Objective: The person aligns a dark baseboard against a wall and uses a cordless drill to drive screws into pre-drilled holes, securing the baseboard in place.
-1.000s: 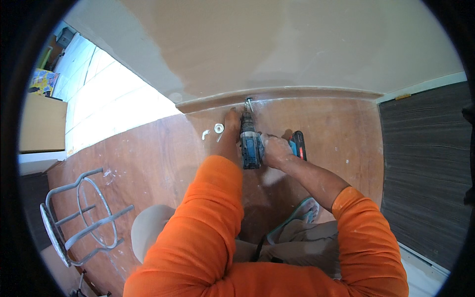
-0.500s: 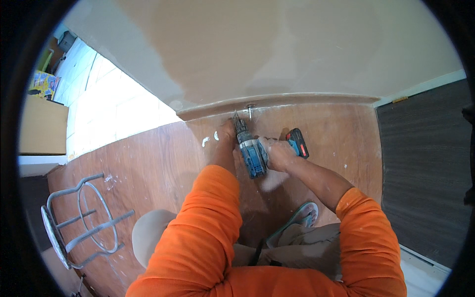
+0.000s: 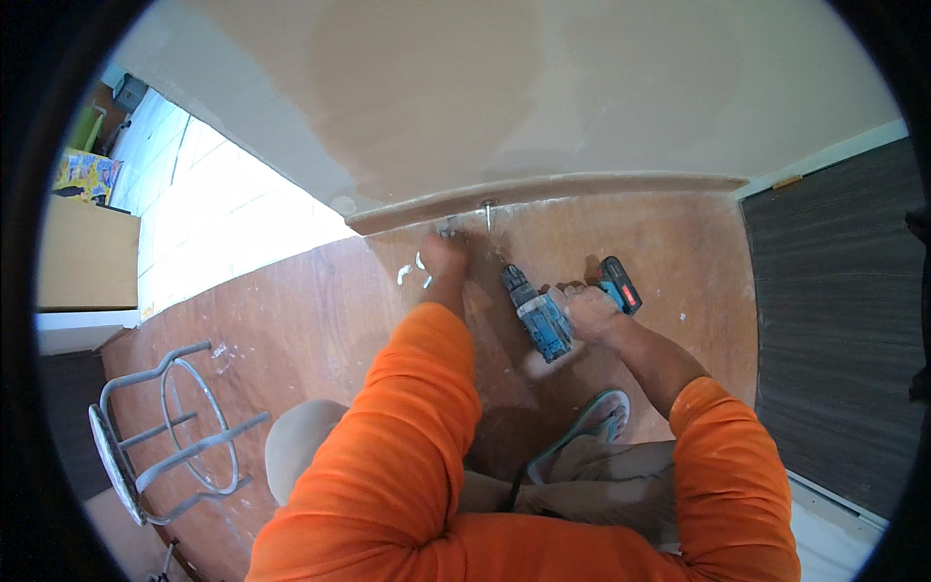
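Down at the foot of the one pale wall [image 3: 543,87], your two orange-sleeved arms stretch forward over the brown floor [image 3: 291,310]. One grey metal stool frame [image 3: 160,436] lies on its side at your far left, well apart from your hands. Your right hand [image 3: 590,312] has its fingers closed around the grip of the one blue cordless drill [image 3: 536,315], which lies tilted, its nose aimed up-left toward the wooden skirting strip [image 3: 543,192]. Your left hand [image 3: 444,260] reaches to the base of that strip, knuckles up; whether its fingers pinch anything you cannot tell. Just left of it lie three small white bits [image 3: 415,272] on the floor.
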The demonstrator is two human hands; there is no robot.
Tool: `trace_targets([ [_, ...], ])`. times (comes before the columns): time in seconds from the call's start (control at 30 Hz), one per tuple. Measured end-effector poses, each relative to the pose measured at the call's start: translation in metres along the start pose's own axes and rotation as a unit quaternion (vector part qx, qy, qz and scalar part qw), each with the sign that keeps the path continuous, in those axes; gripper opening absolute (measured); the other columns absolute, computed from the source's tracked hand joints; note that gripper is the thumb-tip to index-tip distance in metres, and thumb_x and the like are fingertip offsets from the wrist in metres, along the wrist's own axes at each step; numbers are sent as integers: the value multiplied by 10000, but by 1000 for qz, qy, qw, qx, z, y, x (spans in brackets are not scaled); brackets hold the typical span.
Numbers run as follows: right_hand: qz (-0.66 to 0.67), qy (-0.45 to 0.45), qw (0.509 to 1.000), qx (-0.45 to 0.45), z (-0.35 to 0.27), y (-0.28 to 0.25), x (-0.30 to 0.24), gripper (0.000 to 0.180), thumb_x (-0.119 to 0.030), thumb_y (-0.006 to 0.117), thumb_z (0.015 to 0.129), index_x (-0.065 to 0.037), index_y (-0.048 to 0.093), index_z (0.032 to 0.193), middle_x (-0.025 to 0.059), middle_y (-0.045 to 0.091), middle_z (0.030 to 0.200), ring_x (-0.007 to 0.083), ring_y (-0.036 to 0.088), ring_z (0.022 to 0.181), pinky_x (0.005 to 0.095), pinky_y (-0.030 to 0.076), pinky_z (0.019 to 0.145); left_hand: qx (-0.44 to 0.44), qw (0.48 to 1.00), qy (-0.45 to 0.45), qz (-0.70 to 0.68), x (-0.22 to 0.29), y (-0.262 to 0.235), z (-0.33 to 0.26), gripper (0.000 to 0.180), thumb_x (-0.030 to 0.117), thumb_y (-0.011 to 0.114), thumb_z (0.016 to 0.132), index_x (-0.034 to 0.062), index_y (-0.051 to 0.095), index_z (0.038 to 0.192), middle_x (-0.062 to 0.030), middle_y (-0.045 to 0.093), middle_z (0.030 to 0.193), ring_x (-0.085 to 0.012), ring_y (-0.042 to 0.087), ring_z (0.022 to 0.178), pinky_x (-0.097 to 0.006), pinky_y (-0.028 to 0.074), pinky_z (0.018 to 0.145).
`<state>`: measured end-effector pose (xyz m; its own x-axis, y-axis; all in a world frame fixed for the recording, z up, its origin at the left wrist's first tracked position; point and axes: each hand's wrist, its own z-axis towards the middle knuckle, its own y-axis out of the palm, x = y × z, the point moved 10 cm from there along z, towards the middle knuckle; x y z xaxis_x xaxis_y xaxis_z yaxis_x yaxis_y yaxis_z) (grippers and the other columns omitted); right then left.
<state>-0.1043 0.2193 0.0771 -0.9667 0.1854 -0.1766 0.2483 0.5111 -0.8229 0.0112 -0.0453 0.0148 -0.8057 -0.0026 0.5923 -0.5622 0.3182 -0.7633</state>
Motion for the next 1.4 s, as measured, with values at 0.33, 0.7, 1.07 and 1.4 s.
trace_targets([
  [0.33, 25, -16, 998, 53, 3, -13, -3, 646, -105, 700, 772, 13, 466, 1363, 232, 653, 1162, 382, 663, 1084, 454, 539, 939, -62, 989, 105, 80, 29, 15, 35, 260, 214, 636, 889, -6, 745, 975, -257, 717, 1049, -419, 682, 1064, -489, 535, 919],
  [0.7, 20, -22, 998, 64, 21, -15, -16, 528, -108, 711, 762, -8, 512, 1241, 231, 655, 1126, 386, 661, 1073, 469, 538, 923, -109, 989, 83, 57, 8, 32, 15, 305, 256, 681, 895, 4, 707, 1066, -239, 721, 1087, -384, 704, 1032, -464, 551, 897],
  [1.07, 33, -24, 997, 67, 27, -29, -31, 582, -89, 702, 772, 6, 508, 1313, 229, 654, 1166, 387, 654, 1107, 461, 526, 961, -306, 780, -193, -511, -17, 73, -1, 214, 167, 533, 1065, -2, 573, 1190, -124, 653, 1006, -308, 681, 958, -422, 598, 890],
  [1.4, 32, -16, 998, 59, 30, -30, -34, 603, -142, 726, 803, -22, 472, 1336, 233, 643, 1195, 398, 648, 1109, 483, 524, 949, -354, 684, -186, -610, 0, 67, -11, 222, 157, 519, 1076, -40, 554, 1173, -137, 645, 1027, -267, 674, 923, -397, 604, 838],
])
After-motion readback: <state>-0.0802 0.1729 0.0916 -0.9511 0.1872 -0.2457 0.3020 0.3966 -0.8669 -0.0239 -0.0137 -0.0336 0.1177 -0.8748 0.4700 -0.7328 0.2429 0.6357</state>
